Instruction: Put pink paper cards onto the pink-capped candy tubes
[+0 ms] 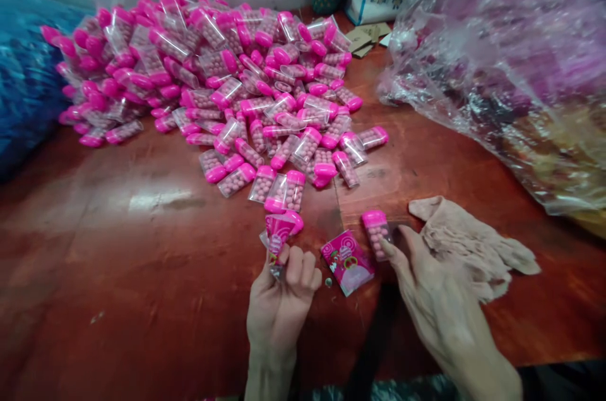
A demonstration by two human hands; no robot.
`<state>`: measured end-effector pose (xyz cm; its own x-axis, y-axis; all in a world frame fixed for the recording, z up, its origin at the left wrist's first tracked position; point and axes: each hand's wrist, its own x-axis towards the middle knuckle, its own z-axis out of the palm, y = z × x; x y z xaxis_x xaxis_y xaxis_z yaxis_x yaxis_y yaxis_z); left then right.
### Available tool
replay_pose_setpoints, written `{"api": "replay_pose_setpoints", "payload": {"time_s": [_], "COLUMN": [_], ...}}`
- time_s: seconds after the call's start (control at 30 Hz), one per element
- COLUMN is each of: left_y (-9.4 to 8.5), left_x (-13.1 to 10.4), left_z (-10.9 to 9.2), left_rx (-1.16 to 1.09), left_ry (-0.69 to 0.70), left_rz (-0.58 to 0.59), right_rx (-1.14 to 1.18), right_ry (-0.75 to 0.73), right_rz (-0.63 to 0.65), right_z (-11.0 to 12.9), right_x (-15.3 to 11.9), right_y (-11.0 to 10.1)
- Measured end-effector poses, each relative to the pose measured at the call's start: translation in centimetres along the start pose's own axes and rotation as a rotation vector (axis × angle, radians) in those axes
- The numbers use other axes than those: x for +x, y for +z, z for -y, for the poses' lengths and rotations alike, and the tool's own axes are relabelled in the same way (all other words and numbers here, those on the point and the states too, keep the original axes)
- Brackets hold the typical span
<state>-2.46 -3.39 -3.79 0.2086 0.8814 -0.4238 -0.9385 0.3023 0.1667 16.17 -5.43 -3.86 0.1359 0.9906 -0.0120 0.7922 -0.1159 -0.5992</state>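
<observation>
My left hand is closed, pinching a folded pink printed wrapper upright between thumb and fingers. To the right, the thumb of my right hand lies against the lower side of a small clear candy bottle with a pink cap and pink balls inside. The hand is curled around that side of the bottle, and its other fingers are partly hidden. Between my hands a flat pink printed wrapper lies on the table. Just beyond my left hand, several similar bottles lie at the near edge of a large pile.
The big heap of pink-capped candy bottles covers the back of the red-brown table. A beige cloth glove rests beside my right hand. Clear plastic bags bulge at right, a blue bag at left. Cardboard scraps lie behind.
</observation>
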Motion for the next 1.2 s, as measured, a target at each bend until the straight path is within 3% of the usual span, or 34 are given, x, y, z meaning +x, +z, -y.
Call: {"api": "replay_pose_setpoints", "payload": {"time_s": [0.1, 0.27, 0.33, 0.4, 0.5, 0.6, 0.73, 0.93, 1.1, 1.2], "left_y": [-0.1, -0.8, -1.0, -1.0, -0.7, -0.7, -1.2, -1.1, -0.8, -0.9], "left_x": [-0.6, -1.5, -2.0, -2.3, -2.6, -2.8, -3.1, -3.4, -3.3, -3.2], "left_z": [0.0, 1.1, 1.7, 2.1, 2.3, 2.1, 2.0, 2.1, 1.0, 0.9], "left_rx": [-0.054, -0.024, -0.001, 0.036, 0.218, 0.471, 0.709, 0.820, 0.795, 0.803], "left_ry": [-0.065, -0.243, -0.300, -0.329, -0.265, -0.024, 0.141, 0.176, 0.004, 0.023], "left_rz": [0.039, 0.068, 0.100, 0.112, 0.049, -0.046, -0.081, -0.212, -0.174, -0.187], "right_rx": [-0.104, 0.475, 0.599, 0.684, 0.747, 0.755, 0.818, 0.880, 0.928, 1.016], "right_ry": [0.058, -0.140, -0.238, -0.254, -0.217, -0.175, -0.061, 0.124, 0.132, 0.164], "right_rz": [-0.060, 0.033, 0.102, 0.090, -0.004, -0.092, -0.057, 0.034, 0.053, 0.119], "right_z": [0.8, 4.1, 5.2, 5.8, 5.8, 5.4, 5.2, 5.0, 4.8, 4.7], "right_x": [0.0, 0.8, 1.1, 1.2, 0.9, 0.5, 0.2, -0.4, -0.5, -0.5], "right_y": [-1.3, -1.0, -0.2, 0.5, 1.1, 1.3, 1.5, 2.1, 2.4, 2.6]}}
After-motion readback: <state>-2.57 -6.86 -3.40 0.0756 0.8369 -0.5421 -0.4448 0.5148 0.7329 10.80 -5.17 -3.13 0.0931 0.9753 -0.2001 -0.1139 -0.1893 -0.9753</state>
